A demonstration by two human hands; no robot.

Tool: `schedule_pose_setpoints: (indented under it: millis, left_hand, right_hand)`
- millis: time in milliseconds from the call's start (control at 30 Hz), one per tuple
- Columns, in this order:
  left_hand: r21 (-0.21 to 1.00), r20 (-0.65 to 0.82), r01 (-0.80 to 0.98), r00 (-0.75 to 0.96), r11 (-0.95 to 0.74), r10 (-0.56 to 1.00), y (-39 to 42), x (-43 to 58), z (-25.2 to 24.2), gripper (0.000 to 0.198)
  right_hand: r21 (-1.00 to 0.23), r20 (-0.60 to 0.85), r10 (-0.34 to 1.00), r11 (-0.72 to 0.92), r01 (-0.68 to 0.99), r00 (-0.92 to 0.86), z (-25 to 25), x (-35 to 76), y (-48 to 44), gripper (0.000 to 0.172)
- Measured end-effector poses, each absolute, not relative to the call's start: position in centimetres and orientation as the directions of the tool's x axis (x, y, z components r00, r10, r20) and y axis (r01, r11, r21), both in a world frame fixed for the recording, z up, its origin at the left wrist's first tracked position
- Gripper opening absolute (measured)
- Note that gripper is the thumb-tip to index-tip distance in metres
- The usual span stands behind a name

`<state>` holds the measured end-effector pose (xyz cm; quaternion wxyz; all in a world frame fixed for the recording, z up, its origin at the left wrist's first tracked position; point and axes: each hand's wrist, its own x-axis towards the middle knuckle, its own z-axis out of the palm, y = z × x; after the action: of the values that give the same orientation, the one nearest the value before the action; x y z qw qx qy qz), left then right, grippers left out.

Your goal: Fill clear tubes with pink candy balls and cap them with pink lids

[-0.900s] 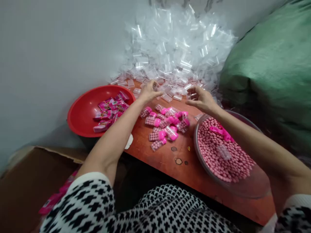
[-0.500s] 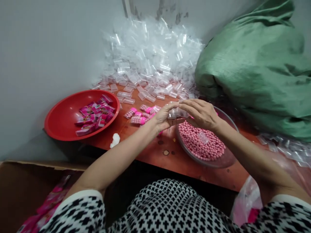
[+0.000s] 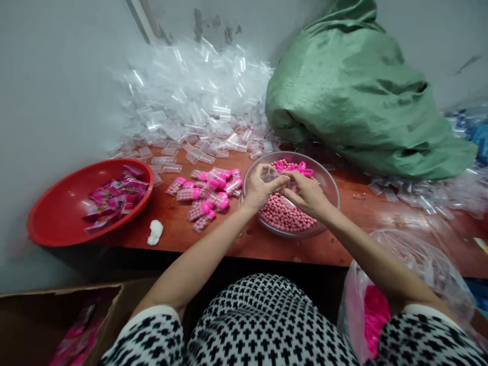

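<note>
My left hand (image 3: 259, 190) and my right hand (image 3: 307, 193) meet over a metal bowl (image 3: 328, 178) full of small pink round candies (image 3: 284, 216). Between the fingertips of both hands is a small clear plastic container (image 3: 270, 174), held just above the candies. Several pink caps (image 3: 295, 166) lie at the far side of the bowl. Left of the bowl, a cluster of filled containers with pink caps (image 3: 206, 195) lies on the red-brown table (image 3: 343, 244).
A red basin (image 3: 57, 218) with pink packets stands at the left. A heap of empty clear containers (image 3: 190, 112) fills the back corner, a green sack (image 3: 354, 101) beside it. A white wad (image 3: 154, 232) lies near the table edge. A clear bag with pink caps (image 3: 375, 310) sits lower right; a cardboard box (image 3: 57, 325) lower left.
Both hands drew back from the clear heap, came together with a clear container and now hold it over the candy bowl. The view has swung to the right.
</note>
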<state>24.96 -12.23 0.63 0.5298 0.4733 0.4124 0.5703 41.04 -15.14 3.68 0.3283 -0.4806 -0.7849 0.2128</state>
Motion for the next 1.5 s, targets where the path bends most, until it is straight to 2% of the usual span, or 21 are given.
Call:
schedule_pose_setpoints:
  millis: [100, 167, 267, 400, 467, 533, 667, 833, 900, 967, 1067, 1133, 1200, 1267, 1333, 1400, 1433, 1500]
  left_hand:
    - [0.942, -0.009, -0.334, 0.066, 0.031, 0.998, -12.7, 25.4, 0.8, 0.063]
    - [0.925, -0.054, -0.370, 0.107, 0.090, 0.993, -13.1, 25.7, 0.9, 0.067]
    - [0.920, -0.047, -0.376, 0.180, 0.113, 0.983, -13.4, 26.6, 0.9, 0.069]
    - [0.944, 0.064, -0.329, 0.083, -0.033, 0.994, -13.1, 27.4, 0.3, 0.080]
    - [0.957, 0.164, -0.252, 0.067, -0.142, 0.984, -13.1, 27.5, 0.1, 0.090]
    - [0.956, 0.234, -0.204, 0.099, -0.210, 0.967, -13.3, 27.3, 0.2, 0.092]
    - [0.950, 0.265, -0.207, 0.141, -0.233, 0.954, -14.0, 26.9, 0.8, 0.082]
    - [0.953, 0.281, -0.136, 0.055, -0.271, 0.958, -13.7, 25.9, 1.4, 0.082]
    - [0.949, 0.284, -0.146, 0.008, -0.280, 0.959, -13.4, 25.4, 1.4, 0.082]
    - [0.939, 0.294, -0.176, -0.029, -0.295, 0.955, -13.2, 24.9, 1.2, 0.082]
    - [0.934, 0.295, -0.194, -0.056, -0.300, 0.954, -13.1, 24.1, 0.9, 0.084]
    - [0.938, 0.288, -0.182, -0.060, -0.294, 0.956, -13.2, 23.6, 0.6, 0.086]
    - [0.941, 0.285, -0.171, -0.065, -0.292, 0.956, -13.2, 23.2, 0.5, 0.086]
    - [0.944, 0.276, -0.167, -0.070, -0.284, 0.959, -13.2, 23.0, 0.4, 0.086]
    - [0.949, 0.257, -0.174, -0.066, -0.264, 0.964, -13.3, 23.0, 0.4, 0.088]
    - [0.948, 0.240, -0.206, -0.039, -0.243, 0.970, -13.7, 23.2, 0.5, 0.088]
    - [0.945, 0.231, -0.232, -0.017, -0.229, 0.973, -13.9, 23.3, 0.7, 0.087]
    - [0.939, 0.203, -0.289, 0.031, -0.186, 0.979, -14.6, 23.6, 1.2, 0.085]
  right_hand:
    - [-0.702, 0.249, 0.862, 0.475, 0.530, -0.441, 3.6, 42.5, -15.5, 0.051]
    - [-0.726, 0.256, 0.896, 0.425, 0.541, -0.362, 3.4, 43.2, -15.4, 0.055]
    - [-0.703, 0.297, 0.927, 0.376, 0.604, -0.231, 3.3, 43.3, -15.3, 0.062]
    - [-0.702, 0.177, 0.908, 0.387, 0.597, -0.380, 3.6, 43.1, -15.8, 0.077]
    - [-0.709, 0.124, 0.897, 0.380, 0.595, -0.424, 3.4, 43.4, -15.9, 0.079]
    - [-0.695, 0.117, 0.898, 0.379, 0.611, -0.424, 3.1, 43.6, -15.9, 0.079]
    - [-0.672, 0.156, 0.873, 0.436, 0.599, -0.462, 2.7, 43.6, -15.7, 0.079]
    - [-0.723, 0.165, 0.799, 0.497, 0.480, -0.579, 3.7, 43.6, -14.7, 0.087]
    - [-0.709, 0.164, 0.798, 0.504, 0.494, -0.580, 3.8, 43.9, -14.0, 0.078]
    - [-0.620, 0.122, 0.824, 0.499, 0.606, -0.553, 3.3, 44.3, -13.3, 0.059]
    - [-0.316, -0.050, 0.877, 0.440, 0.840, -0.478, 1.5, 44.5, -12.9, 0.032]
    - [-0.126, -0.132, 0.898, 0.405, 0.906, -0.420, 0.3, 44.4, -12.8, 0.023]
    - [-0.067, -0.133, 0.909, 0.389, 0.919, -0.394, -0.5, 44.4, -12.7, 0.019]
    - [-0.155, -0.102, 0.919, 0.364, 0.918, -0.382, -0.8, 44.6, -12.5, 0.017]
    - [-0.399, -0.038, 0.928, 0.327, 0.857, -0.371, -0.4, 44.9, -12.5, 0.024]
    - [-0.702, 0.076, 0.935, 0.297, 0.648, -0.346, 0.2, 45.1, -12.8, 0.037]
    - [-0.814, 0.133, 0.936, 0.291, 0.503, -0.326, 0.5, 45.0, -13.0, 0.042]
    - [-0.921, 0.202, 0.937, 0.281, 0.271, -0.286, 1.3, 44.8, -13.7, 0.047]
